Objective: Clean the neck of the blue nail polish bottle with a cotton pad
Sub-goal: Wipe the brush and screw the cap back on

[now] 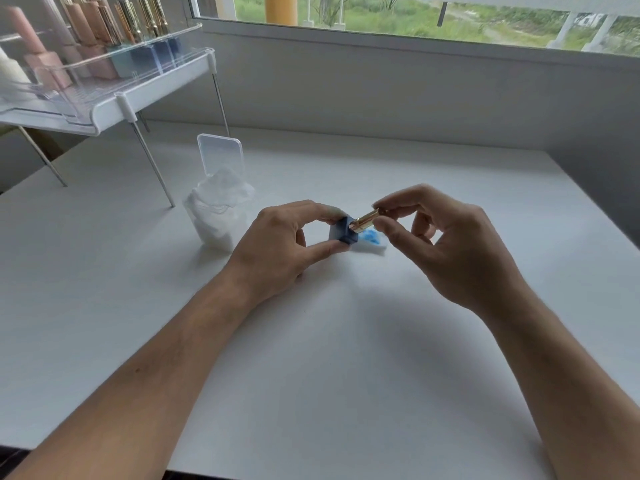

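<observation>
- My left hand [277, 244] holds the blue nail polish bottle [344, 231] above the tabletop [311, 358]; the grip is a narrow pinch, thumb below and fingers above the square glass body
- The bottle is tilted, its top end pointing right toward my other hand
- My right hand [446, 244] pinches the gold cap [365, 220] between thumb and forefinger; the grip is closed narrowly on the cap's far end
- The cap's lower end meets the bottle at the neck; whether it is seated or only touching there I cannot tell, as the joint is small and partly hidden by my fingers
- A cotton pad [370, 242] lies flat on the tabletop just behind and below the bottle, partly covered by it; a bright blue stain shows on the pad's upper face
- Neither hand touches the pad
- A clear container [216, 216] stuffed with white cotton pads stands to the left of my left hand, near it but apart; its hinged lid [220, 154] stands upright and open
- A white rack [104, 102] on thin metal legs occupies the far left corner of the tabletop
- On the rack stands a row of nail polish bottles [104, 39] with gold and pink caps, shades running from pink to blue
- A window [415, 19] runs along the wall behind the tabletop, with greenery outside
</observation>
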